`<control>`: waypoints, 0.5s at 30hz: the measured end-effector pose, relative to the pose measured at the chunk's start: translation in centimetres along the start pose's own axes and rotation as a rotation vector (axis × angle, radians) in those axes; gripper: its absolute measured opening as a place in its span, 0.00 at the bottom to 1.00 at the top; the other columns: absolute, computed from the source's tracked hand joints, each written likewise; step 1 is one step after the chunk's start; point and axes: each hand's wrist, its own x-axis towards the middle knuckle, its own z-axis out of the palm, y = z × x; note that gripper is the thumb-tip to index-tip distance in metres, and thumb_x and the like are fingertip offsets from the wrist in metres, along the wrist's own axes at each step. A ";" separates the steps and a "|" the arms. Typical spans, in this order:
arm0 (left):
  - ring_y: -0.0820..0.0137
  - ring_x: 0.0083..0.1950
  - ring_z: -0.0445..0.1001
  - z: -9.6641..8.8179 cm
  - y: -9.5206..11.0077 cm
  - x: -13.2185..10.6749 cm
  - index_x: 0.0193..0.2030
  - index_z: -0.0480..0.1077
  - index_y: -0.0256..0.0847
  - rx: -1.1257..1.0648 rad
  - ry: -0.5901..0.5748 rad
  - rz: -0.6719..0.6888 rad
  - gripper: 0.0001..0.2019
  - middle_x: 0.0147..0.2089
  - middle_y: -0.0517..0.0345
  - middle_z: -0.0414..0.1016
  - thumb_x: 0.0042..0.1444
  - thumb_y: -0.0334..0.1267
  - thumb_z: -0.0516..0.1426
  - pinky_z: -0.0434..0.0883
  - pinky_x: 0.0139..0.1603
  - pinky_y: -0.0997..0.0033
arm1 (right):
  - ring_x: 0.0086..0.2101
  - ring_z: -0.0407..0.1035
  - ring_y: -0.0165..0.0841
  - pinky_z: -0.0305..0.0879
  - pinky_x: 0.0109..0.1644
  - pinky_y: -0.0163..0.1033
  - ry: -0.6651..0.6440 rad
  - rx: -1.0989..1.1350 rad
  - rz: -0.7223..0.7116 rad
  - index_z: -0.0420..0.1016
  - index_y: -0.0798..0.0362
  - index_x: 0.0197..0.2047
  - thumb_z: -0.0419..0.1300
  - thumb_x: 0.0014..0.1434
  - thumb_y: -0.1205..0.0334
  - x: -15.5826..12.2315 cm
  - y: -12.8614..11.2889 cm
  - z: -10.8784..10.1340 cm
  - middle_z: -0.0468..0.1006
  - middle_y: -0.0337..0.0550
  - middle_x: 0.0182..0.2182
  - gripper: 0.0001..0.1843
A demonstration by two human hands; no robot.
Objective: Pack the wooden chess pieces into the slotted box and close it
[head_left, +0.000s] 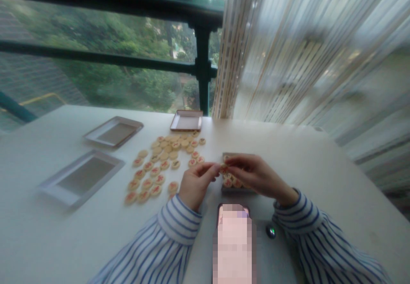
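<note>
My right hand point(254, 171) is closed with thumb and fingers about a round wooden xiangqi piece point(224, 168). From the other side, the pinched fingertips of my left hand point(197, 183) meet the same piece at its left edge. Just below it lies a grey open box point(238, 191) with several xiangqi pieces inside, some with red characters. My right hand covers much of this box. Left of my hands, many loose xiangqi pieces point(155, 171) lie spread on the white table, some showing red or dark marks, others plain.
Two shallow trays point(68, 203) point(113, 119) lie at the left, and a third tray point(186, 130) stands at the back. A phone point(218, 211), partly pixelated, lies in front of me beside a small dark round object point(270, 231). Windows and a pale curtain point(233, 62) border the table.
</note>
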 end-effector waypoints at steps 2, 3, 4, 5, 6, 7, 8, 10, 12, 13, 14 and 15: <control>0.74 0.27 0.70 0.1 0.0 0.0 0.32 0.75 0.36 -0.054 -0.018 -0.028 0.13 0.25 0.58 0.74 0.44 0.44 0.62 0.68 0.29 0.75 | 0.39 0.71 0.34 0.69 0.41 0.37 -0.017 0.041 0.022 0.74 0.55 0.42 0.57 0.56 0.61 0.0 0.0 -0.1 0.78 0.44 0.38 0.12; 0.74 0.27 0.70 0.1 0.0 0.0 0.33 0.75 0.36 -0.081 -0.026 -0.041 0.13 0.25 0.58 0.74 0.44 0.43 0.62 0.68 0.29 0.75 | 0.39 0.71 0.34 0.69 0.41 0.37 -0.019 0.064 0.034 0.75 0.55 0.42 0.57 0.56 0.60 0.1 0.0 -0.1 0.78 0.44 0.37 0.11; 0.74 0.27 0.70 0.1 0.1 0.0 0.34 0.75 0.36 -0.107 -0.031 -0.054 0.13 0.25 0.58 0.74 0.44 0.43 0.63 0.68 0.29 0.75 | 0.39 0.71 0.34 0.69 0.40 0.37 -0.019 0.087 0.048 0.75 0.55 0.41 0.57 0.56 0.60 0.1 0.0 -0.1 0.78 0.44 0.37 0.11; 0.75 0.27 0.70 0.2 0.1 0.0 0.35 0.75 0.36 -0.129 -0.032 -0.065 0.13 0.26 0.58 0.74 0.44 0.43 0.63 0.67 0.29 0.75 | 0.38 0.71 0.34 0.70 0.40 0.37 -0.017 0.107 0.062 0.75 0.54 0.41 0.57 0.56 0.59 0.1 0.1 -0.1 0.78 0.44 0.36 0.12; 0.75 0.27 0.70 0.2 0.1 0.0 0.35 0.75 0.36 -0.144 -0.034 -0.076 0.14 0.26 0.58 0.75 0.43 0.42 0.63 0.67 0.29 0.76 | 0.38 0.71 0.34 0.70 0.40 0.38 -0.011 0.124 0.072 0.74 0.54 0.41 0.57 0.56 0.59 0.1 0.1 0.0 0.78 0.44 0.36 0.12; 0.75 0.27 0.70 0.2 0.1 0.0 0.36 0.76 0.36 -0.154 -0.034 -0.086 0.14 0.26 0.57 0.75 0.43 0.42 0.63 0.67 0.29 0.76 | 0.38 0.71 0.33 0.70 0.40 0.38 -0.005 0.136 0.079 0.74 0.55 0.41 0.58 0.56 0.59 0.1 0.2 0.0 0.78 0.44 0.36 0.12; 0.75 0.27 0.70 0.2 0.2 0.0 0.36 0.76 0.36 -0.160 -0.034 -0.094 0.14 0.26 0.57 0.75 0.43 0.42 0.64 0.67 0.29 0.76 | 0.37 0.71 0.33 0.69 0.40 0.38 0.001 0.144 0.080 0.74 0.55 0.41 0.58 0.55 0.59 0.2 0.2 0.0 0.78 0.44 0.36 0.12; 0.75 0.27 0.70 0.2 0.2 0.0 0.36 0.76 0.36 -0.158 -0.040 -0.101 0.15 0.26 0.57 0.75 0.43 0.42 0.64 0.67 0.30 0.76 | 0.36 0.71 0.32 0.69 0.40 0.37 0.009 0.150 0.069 0.73 0.55 0.40 0.58 0.55 0.59 0.2 0.2 0.0 0.77 0.44 0.36 0.12; 0.75 0.27 0.70 0.1 0.2 -0.1 0.37 0.76 0.36 -0.151 -0.053 -0.099 0.14 0.26 0.57 0.75 0.43 0.42 0.64 0.67 0.30 0.76 | 0.36 0.71 0.32 0.68 0.41 0.37 0.020 0.136 0.051 0.73 0.56 0.39 0.58 0.55 0.59 0.2 0.1 0.0 0.77 0.44 0.35 0.10; 0.75 0.27 0.70 0.1 0.2 -0.1 0.37 0.76 0.36 -0.149 -0.058 -0.096 0.14 0.26 0.57 0.75 0.43 0.42 0.64 0.67 0.30 0.76 | 0.35 0.71 0.32 0.68 0.41 0.37 0.026 0.121 0.045 0.74 0.56 0.38 0.58 0.55 0.60 0.2 0.0 0.0 0.77 0.44 0.34 0.10; 0.75 0.27 0.70 0.1 0.1 -0.1 0.37 0.76 0.36 -0.149 -0.062 -0.094 0.14 0.26 0.57 0.75 0.43 0.42 0.64 0.67 0.30 0.75 | 0.35 0.71 0.31 0.67 0.41 0.37 0.033 0.103 0.040 0.74 0.57 0.37 0.58 0.56 0.61 0.2 -0.1 0.0 0.77 0.44 0.34 0.09; 0.75 0.28 0.70 0.1 0.1 -0.1 0.37 0.76 0.36 -0.151 -0.064 -0.092 0.14 0.27 0.56 0.75 0.43 0.41 0.64 0.67 0.31 0.75 | 0.35 0.71 0.31 0.67 0.41 0.37 0.038 0.081 0.037 0.74 0.56 0.37 0.57 0.56 0.61 0.2 -0.2 0.0 0.78 0.44 0.34 0.09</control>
